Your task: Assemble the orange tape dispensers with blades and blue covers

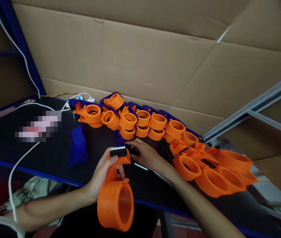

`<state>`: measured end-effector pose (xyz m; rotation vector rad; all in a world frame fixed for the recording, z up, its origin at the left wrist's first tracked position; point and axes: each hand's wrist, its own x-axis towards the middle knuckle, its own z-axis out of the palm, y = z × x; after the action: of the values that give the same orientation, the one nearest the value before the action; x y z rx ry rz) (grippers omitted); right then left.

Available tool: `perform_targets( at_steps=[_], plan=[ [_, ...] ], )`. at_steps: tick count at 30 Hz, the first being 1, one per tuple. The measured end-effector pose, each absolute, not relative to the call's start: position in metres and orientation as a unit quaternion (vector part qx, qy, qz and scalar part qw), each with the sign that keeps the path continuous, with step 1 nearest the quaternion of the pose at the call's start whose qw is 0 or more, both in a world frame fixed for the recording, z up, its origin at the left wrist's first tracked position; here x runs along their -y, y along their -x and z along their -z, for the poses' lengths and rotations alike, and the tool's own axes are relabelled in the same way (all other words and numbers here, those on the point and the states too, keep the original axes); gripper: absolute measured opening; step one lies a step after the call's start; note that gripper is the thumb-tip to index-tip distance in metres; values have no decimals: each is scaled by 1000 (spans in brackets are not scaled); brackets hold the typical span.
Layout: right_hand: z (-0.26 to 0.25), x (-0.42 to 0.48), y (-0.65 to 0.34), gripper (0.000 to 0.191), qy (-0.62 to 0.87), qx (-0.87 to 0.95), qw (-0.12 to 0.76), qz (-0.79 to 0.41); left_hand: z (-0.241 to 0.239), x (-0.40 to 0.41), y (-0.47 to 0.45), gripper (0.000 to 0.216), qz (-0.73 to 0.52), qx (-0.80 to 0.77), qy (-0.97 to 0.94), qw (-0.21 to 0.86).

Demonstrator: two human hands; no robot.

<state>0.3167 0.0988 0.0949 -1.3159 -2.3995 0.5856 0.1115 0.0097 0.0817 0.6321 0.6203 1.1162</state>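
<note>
My left hand [103,175] is wrapped round the neck of an orange plastic tape dispenser [117,201]. Its big ring hangs toward me and its black toothed blade end [118,152] points away. My right hand [146,155] rests on the black table [56,155] just right of the blade end. Its fingers are curled over a small dark part that I cannot make out.
A long row of orange dispensers [142,120] with blue parts runs along the cardboard wall [140,56]. More orange ones [214,172] are piled at the right. A stack of blue pieces [77,145] lies left of my hands. A white cable [21,162] crosses the table's left side.
</note>
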Motion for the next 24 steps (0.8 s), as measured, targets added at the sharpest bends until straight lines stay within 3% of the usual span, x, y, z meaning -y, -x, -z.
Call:
perform_targets(
  at_steps=[4,14,18,21,24],
  plan=[
    [-94,-99,-311,38,463,835,203,-220,-82,-8,-112,30,-517,-285,-283,756],
    [-124,-52,-299,43,485,767,362,-215,-85,-15,-114,38,-525,-296,-299,739],
    [-129,-21,-285,52,477,779,355,-201,-86,-16,-114,38,-528,-289,-282,747],
    [-133,-9,-282,58,443,785,334,-276,-85,-14,-114,37,-548,-294,-254,741],
    [-133,-9,-287,50,419,759,339,-366,-84,-14,-115,37,-540,-299,-253,745]
  ],
)
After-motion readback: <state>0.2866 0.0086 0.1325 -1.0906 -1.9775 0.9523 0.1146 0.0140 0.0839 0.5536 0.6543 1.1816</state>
